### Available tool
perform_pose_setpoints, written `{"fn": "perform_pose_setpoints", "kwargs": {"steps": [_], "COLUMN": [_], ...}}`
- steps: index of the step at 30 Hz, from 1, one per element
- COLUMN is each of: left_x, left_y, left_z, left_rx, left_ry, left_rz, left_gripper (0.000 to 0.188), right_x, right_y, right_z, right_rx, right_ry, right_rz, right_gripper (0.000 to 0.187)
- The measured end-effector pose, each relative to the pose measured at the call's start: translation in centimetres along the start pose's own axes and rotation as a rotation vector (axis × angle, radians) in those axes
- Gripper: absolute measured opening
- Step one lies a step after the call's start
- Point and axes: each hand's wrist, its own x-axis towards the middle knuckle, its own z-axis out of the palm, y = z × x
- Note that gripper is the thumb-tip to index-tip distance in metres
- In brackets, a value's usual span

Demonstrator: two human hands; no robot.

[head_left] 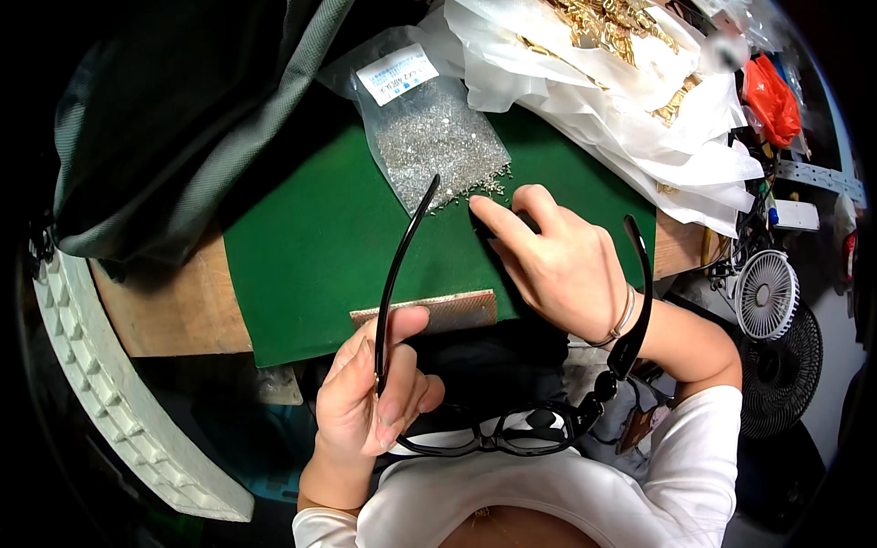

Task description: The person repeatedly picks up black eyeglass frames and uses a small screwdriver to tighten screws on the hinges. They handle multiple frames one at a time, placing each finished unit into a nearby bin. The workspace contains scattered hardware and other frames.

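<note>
My left hand [379, 374] is closed around one temple arm of a pair of black eyeglasses [498, 440], near its hinge. The frame hangs low, close to my white shirt, with both temple arms pointing up and away. Over the green mat [311, 219], my right hand [562, 260] has its index finger stretched out to a scatter of tiny silvery metal pieces [493, 185]. Thumb and index finger are apart, and I see nothing held between them. A clear plastic bag [434, 137] full of the same small pieces lies just beyond, its white label at the far end.
White wrapping [603, 119] with gold-coloured metal parts [612, 32] fills the far right. A flat brownish plate [448, 310] sits at the mat's near edge. Dark fabric [183, 128] covers the far left. Right of the table stand a small white fan [766, 294] and a black fan [786, 370].
</note>
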Motion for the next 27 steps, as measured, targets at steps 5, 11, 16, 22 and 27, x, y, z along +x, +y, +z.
{"fn": "perform_pose_setpoints", "kwargs": {"steps": [5, 11, 16, 22, 27], "left_x": [0.0, 0.0, 0.1, 0.0, 0.0], "left_y": [-0.1, 0.0, -0.4, -0.6, -0.1], "left_z": [-0.3, -2.2, -2.1, -1.6, -1.7], "left_rx": [-0.02, -0.247, -0.243, -0.213, -0.141], "left_ry": [0.036, -0.1, -0.078, -0.011, -0.019], "left_rz": [-0.011, -0.122, -0.134, -0.122, -0.168], "left_gripper": [0.043, 0.039, 0.037, 0.035, 0.035], "right_x": [0.0, 1.3, 1.8, 1.3, 1.2], "right_y": [-0.4, -2.0, -3.5, -3.6, -3.6], "right_z": [0.7, -4.8, -4.3, -4.1, -3.9], "right_rx": [-0.295, 1.441, 1.771, 1.736, 1.743], "right_ry": [0.014, -0.985, -0.993, -0.949, -0.996], "right_rz": [-0.138, 0.476, 0.433, 0.465, 0.594], "right_gripper": [0.035, 0.022, 0.021, 0.021, 0.02]}}
